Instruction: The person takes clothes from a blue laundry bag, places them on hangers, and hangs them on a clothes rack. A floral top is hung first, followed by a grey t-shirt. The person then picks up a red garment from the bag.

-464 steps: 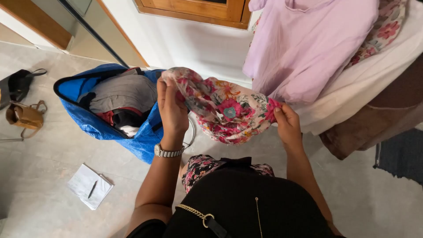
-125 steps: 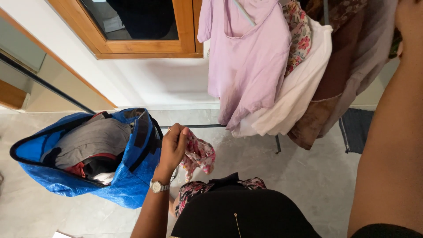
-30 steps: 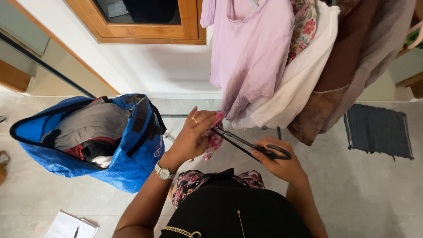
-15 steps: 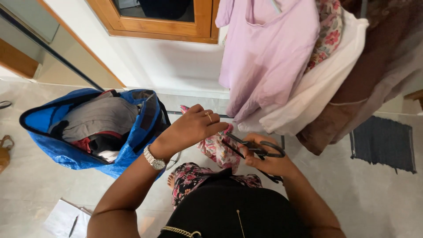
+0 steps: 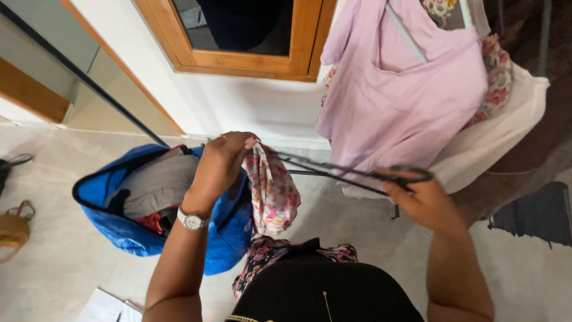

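Observation:
My left hand (image 5: 219, 166) is raised and shut on the top of a small floral garment (image 5: 273, 192), which hangs down from it. A thin black hanger (image 5: 333, 170) stretches from that hand across to my right hand (image 5: 422, 201), which grips the hanger's looped end. Both hands are held in front of my chest, above my floral skirt (image 5: 268, 256). One end of the hanger meets the floral garment at my left fingers; how it sits in the cloth is hidden.
An open blue bag (image 5: 119, 234) full of clothes stands on the tiled floor at left. A lilac top (image 5: 405, 101), a white garment (image 5: 506, 132) and others hang at right. Wooden window frame (image 5: 250, 61) behind, brown handbag (image 5: 12, 229), papers (image 5: 104, 307), dark rug (image 5: 536, 214).
Both hands have risen and moved apart. The hanger now stretches level between them, and the floral garment hangs lower from my left hand. The view has tilted upward.

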